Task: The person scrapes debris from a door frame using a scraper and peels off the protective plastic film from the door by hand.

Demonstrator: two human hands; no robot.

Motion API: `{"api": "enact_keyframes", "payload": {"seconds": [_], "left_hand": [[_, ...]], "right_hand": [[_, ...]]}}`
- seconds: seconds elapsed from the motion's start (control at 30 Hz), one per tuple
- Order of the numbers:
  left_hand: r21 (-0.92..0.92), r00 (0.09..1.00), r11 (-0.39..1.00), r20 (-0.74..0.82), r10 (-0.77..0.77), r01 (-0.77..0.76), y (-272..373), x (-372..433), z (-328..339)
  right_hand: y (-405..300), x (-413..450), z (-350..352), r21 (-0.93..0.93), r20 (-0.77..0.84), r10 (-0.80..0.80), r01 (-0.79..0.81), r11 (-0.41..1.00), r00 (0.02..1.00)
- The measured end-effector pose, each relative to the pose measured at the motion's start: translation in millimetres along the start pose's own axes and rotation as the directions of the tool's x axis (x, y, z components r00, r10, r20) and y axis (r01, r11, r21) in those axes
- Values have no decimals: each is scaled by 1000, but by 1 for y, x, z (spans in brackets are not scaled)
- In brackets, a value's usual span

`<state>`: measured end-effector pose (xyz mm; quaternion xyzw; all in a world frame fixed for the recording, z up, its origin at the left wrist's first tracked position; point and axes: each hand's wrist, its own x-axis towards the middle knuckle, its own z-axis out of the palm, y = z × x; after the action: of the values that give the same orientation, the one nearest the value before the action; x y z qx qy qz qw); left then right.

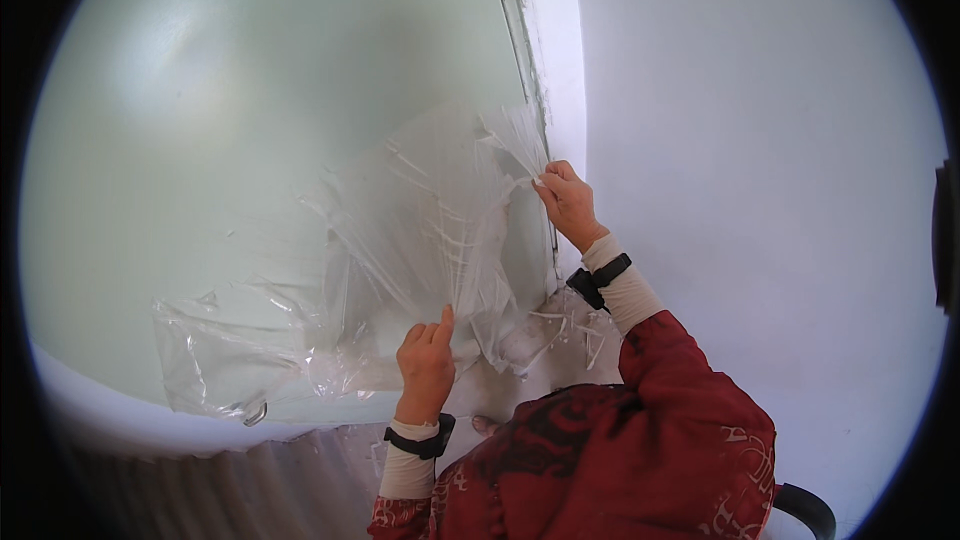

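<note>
A large sheet of clear plastic film [390, 202] hangs wrinkled over a smooth pale green panel [247, 127]. Between finger and thumb, my right hand [568, 199] pinches a gathered edge of the film beside the panel's right border. Lower down, my left hand [427, 367] has its index finger extended, and folds of the film run together at that fingertip. The left thumb is hidden behind the hand. A loose, shiny part of the film droops to the lower left, near a small metal handle [256, 414]. Black bands circle both of my wrists.
A narrow frame strip [517, 37] with rough, flaking edges separates the panel from a white wall [750, 165] on the right. Torn whitish scraps [592, 334] lie at its foot. A curved black object [808, 506] shows behind me at lower right.
</note>
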<state>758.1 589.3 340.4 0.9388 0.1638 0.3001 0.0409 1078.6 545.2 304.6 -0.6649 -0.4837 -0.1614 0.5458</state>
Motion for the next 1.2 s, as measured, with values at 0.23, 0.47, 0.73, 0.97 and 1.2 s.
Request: {"api": "enact_keyframes", "payload": {"seconds": [0.23,0.47,0.73,0.97,1.2], "left_hand": [[-2,1000,1000,5,-7,7,-1,-6,-1],[-3,1000,1000,-1,-4,4,-3,-7,2],[-23,999,999,9,-38,39,-11,-12,10],[-68,994,992,-11,-106,105,-14,-15,17],[-114,992,987,-39,-119,114,-20,-17,22]], "right_hand": [[-11,-20,-4,-4,29,28,-28,1000,999],[-21,-31,12,48,-39,45,-43,998,998],[-12,-46,3,-44,52,82,-80,996,995],[16,-29,-2,541,-53,519,-412,733,853],[59,60,22,142,-306,256,-222,965,917]]}}
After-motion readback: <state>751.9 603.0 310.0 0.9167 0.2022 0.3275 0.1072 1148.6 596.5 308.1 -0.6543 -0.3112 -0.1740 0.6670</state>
